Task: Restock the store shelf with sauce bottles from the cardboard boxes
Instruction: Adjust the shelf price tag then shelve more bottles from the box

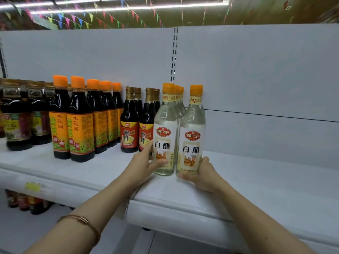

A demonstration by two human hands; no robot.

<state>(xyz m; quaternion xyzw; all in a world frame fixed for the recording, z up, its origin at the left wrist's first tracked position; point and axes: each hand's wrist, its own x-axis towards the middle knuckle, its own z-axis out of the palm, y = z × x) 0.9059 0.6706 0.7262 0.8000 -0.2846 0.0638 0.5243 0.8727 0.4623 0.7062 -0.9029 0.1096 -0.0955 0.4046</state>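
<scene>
Two clear white-vinegar bottles with orange caps stand at the front of the white shelf (256, 180). My left hand (145, 164) grips the base of the left vinegar bottle (165, 129). My right hand (203, 174) grips the base of the right vinegar bottle (192, 132). Both bottles are upright and their bottoms touch the shelf. Two more vinegar bottles (178, 99) stand behind the left one, mostly hidden. No cardboard box is in view.
Left of the vinegar stand small dark sauce bottles with red labels (129, 121), then taller soy sauce bottles with orange caps (78, 118), then dark bottles at the far left (16, 116). The shelf to the right is bare. More bottles (27, 202) sit on a lower shelf.
</scene>
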